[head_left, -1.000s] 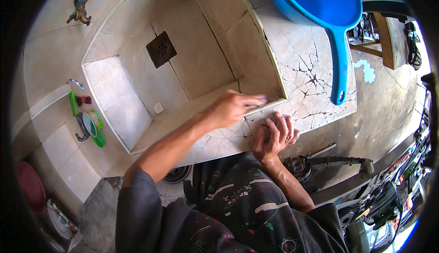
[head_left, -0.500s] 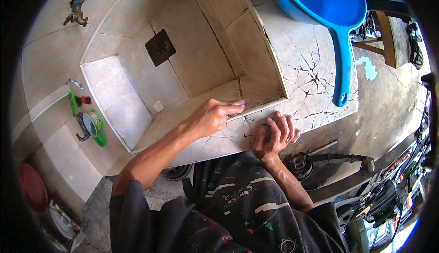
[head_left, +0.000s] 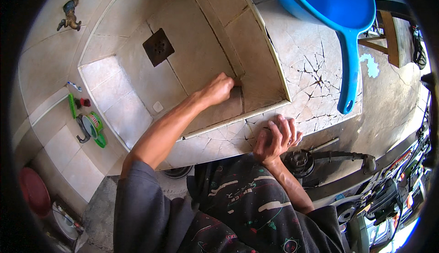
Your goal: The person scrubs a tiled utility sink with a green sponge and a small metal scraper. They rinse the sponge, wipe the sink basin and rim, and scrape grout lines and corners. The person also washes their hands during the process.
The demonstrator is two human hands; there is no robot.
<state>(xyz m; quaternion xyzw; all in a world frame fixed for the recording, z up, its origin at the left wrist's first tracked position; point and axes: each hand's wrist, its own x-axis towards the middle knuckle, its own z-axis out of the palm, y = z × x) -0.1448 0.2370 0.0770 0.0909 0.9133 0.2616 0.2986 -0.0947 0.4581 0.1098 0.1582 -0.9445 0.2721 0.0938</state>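
My left hand (head_left: 218, 89) is inside the tiled sink (head_left: 201, 38), closed and held low by the seam where the near and right walls meet the floor. Anything between its fingers is hidden or too small to name. Resting on the cracked tile counter (head_left: 228, 131) along the sink's near edge, my right hand (head_left: 276, 141) has its fingers loosely bent and apart, with nothing seen in them. A square rusty drain cover (head_left: 158, 47) lies in the sink floor, and a small pale square piece (head_left: 157, 106) sits near the left ledge.
A blue long-handled dipper (head_left: 350, 65) stands on the counter at right. The wall tap (head_left: 69, 16) is at upper left. A green brush (head_left: 72, 105) and an open round tub (head_left: 93, 124) sit on the left ledge. Cluttered tools (head_left: 388, 198) fill the lower right.
My left hand has moved from the sink's near rim down and inward, toward the inner corner seam. My right hand stays on the counter edge.
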